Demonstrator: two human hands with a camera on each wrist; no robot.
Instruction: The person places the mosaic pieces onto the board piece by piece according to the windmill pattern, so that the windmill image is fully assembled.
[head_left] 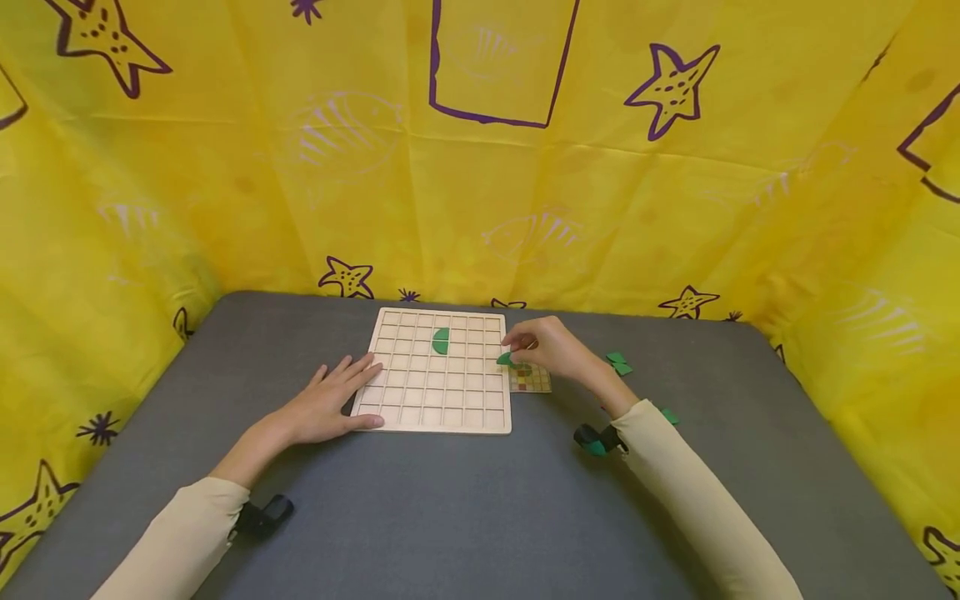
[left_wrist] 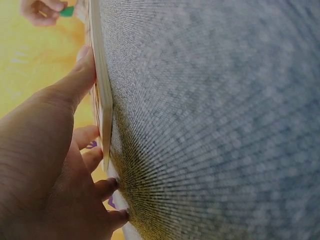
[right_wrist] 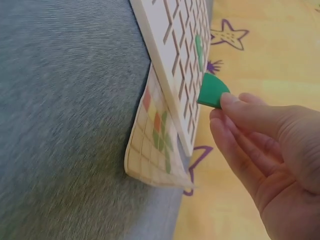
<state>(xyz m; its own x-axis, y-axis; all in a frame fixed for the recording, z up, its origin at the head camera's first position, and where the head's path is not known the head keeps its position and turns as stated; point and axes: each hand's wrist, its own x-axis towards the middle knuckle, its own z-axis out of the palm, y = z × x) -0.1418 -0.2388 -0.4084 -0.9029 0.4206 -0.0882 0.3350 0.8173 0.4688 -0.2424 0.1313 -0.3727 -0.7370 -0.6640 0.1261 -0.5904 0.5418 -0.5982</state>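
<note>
A pale wooden grid board lies on the table, with two green quarter-round tiles side by side in its upper middle. My left hand rests at the board's left edge, fingers spread and thumb on the near corner. Between thumb and fingertips, my right hand pinches another green quarter-round tile, raised close to the board's right edge. Below that hand, a thin pattern card with a coloured grid sits against the board's right side, partly covered by the hand in the head view.
Several loose green tiles lie on the grey table to the right, some partly hidden behind the right forearm. A yellow patterned curtain encloses the back and sides. Each wrist carries a black camera.
</note>
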